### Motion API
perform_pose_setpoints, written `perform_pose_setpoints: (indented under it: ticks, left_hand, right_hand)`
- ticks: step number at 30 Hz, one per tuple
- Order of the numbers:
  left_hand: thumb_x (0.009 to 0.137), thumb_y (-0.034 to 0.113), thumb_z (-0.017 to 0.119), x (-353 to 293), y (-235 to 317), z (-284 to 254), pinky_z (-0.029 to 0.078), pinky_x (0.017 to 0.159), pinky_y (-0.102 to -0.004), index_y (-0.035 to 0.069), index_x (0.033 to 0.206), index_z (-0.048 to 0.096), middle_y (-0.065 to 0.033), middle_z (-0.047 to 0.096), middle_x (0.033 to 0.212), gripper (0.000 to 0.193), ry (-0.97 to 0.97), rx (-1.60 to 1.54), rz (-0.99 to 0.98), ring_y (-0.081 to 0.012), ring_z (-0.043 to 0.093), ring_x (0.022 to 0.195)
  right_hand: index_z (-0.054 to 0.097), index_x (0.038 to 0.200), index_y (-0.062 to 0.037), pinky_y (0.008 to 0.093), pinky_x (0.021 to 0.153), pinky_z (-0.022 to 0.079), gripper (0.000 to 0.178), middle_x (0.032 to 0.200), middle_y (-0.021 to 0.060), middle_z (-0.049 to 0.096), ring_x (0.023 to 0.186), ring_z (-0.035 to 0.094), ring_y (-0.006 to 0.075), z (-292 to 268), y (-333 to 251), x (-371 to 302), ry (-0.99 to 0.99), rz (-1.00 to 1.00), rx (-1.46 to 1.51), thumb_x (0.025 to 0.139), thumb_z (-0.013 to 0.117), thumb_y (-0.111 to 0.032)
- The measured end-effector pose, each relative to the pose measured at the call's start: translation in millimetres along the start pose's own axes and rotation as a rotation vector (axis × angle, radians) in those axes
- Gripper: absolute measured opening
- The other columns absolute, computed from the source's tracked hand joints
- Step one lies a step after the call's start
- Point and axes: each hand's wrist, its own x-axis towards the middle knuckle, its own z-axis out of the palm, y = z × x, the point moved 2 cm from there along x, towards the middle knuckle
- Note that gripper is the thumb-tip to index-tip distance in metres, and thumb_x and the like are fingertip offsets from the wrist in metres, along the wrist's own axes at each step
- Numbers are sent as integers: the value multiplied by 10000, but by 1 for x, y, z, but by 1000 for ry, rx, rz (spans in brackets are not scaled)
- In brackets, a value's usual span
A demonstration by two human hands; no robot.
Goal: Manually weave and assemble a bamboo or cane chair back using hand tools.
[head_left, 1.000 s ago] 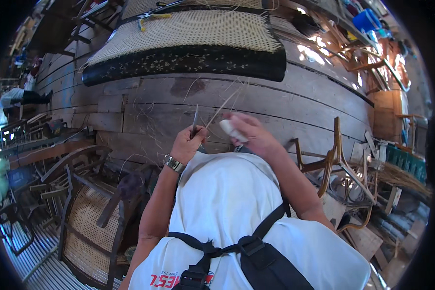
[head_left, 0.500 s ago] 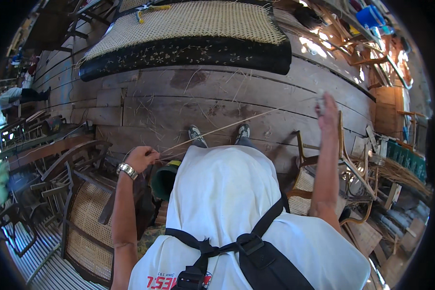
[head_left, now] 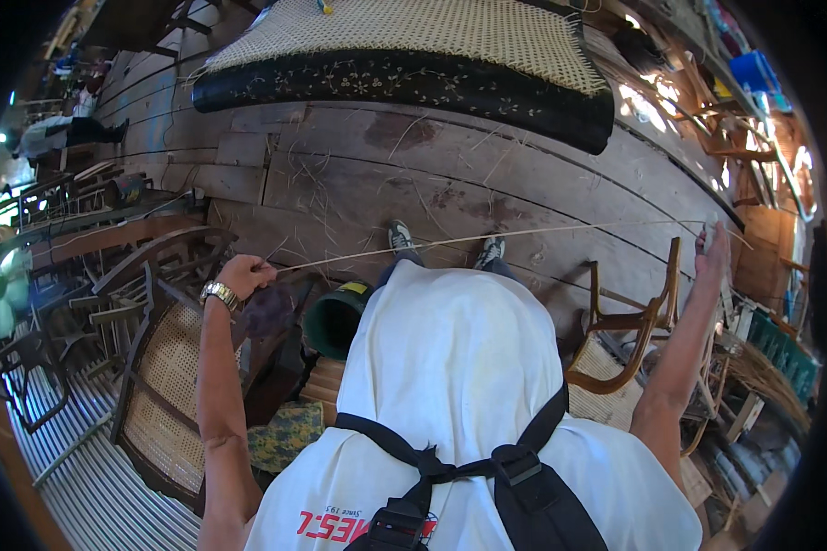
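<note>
A long thin cane strand (head_left: pixel 542 230) stretches nearly straight across in front of me, above my shoes. My left hand (head_left: pixel 246 275), a metal watch on its wrist, pinches one end between closed fingers. Far out to the right, my right hand (head_left: pixel 715 248) is closed on the strand near its other end. A short loose tail sticks out beyond those fingers. Ahead on the floor stands a black seat frame with a pale floral pattern (head_left: pixel 404 81), covered by woven cane (head_left: pixel 413 41).
A dark green bucket (head_left: pixel 333 326) stands by my left side, next to a wooden chair with a cane panel (head_left: pixel 167 390). Another wooden chair (head_left: pixel 629 344) is at my right. Cane scraps lie on the plank floor (head_left: pixel 340 165). A green crate (head_left: pixel 783 354) sits at far right.
My right hand has moved outward to the right and nearer to me, and my left hand slightly left. The strand between them now shows longer and lies more level. The view has shifted.
</note>
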Motion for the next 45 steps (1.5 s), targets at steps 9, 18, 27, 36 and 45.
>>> perform_pose_setpoints:
  ticks: [9, 18, 27, 36, 45]
  left_hand:
    - [846, 271, 707, -21, -36, -9, 468, 613, -297, 31, 858, 709, -41, 664, 679, 240, 32, -80, -12, -120, 594, 618]
    - [857, 319, 674, 25, -20, 42, 482, 619, -333, 46, 840, 714, -55, 693, 721, 277, 190, -350, -28, -157, 611, 623]
    - [920, 278, 625, 69, 197, 131, 294, 433, -173, 62, 1022, 646, -44, 702, 844, 240, -343, -1036, 292, -8, 375, 486]
    - [920, 318, 617, 42, 235, 118, 378, 491, -243, 47, 832, 673, -33, 681, 743, 290, -366, -726, 495, -68, 481, 517]
    - [864, 426, 626, 52, 210, 99, 496, 637, -362, 13, 832, 684, -152, 682, 732, 418, -133, -400, 486, -247, 676, 688]
  right_hand:
    - [553, 1033, -45, 208, 479, 449, 287, 830, 89, 578, 641, 557, 148, -9, -5, 21, 19, 21, -9, 920, 632, -297]
    - [572, 1038, -48, 221, 547, 481, 238, 890, 84, 589, 714, 572, 151, -22, 31, 34, -77, 162, 10, 923, 638, -246]
    - [517, 1278, -36, 387, 800, 493, 542, 1146, 39, 592, 1008, 556, 141, 169, 119, -265, -718, 589, -242, 852, 726, -299]
    - [606, 1107, -17, 239, 686, 473, 338, 929, 33, 626, 795, 558, 99, 275, 112, -366, -983, 570, 100, 945, 581, -313]
    - [594, 1077, -48, 280, 624, 479, 288, 900, 37, 632, 740, 583, 135, 291, 165, -364, -656, 479, 42, 970, 562, -313]
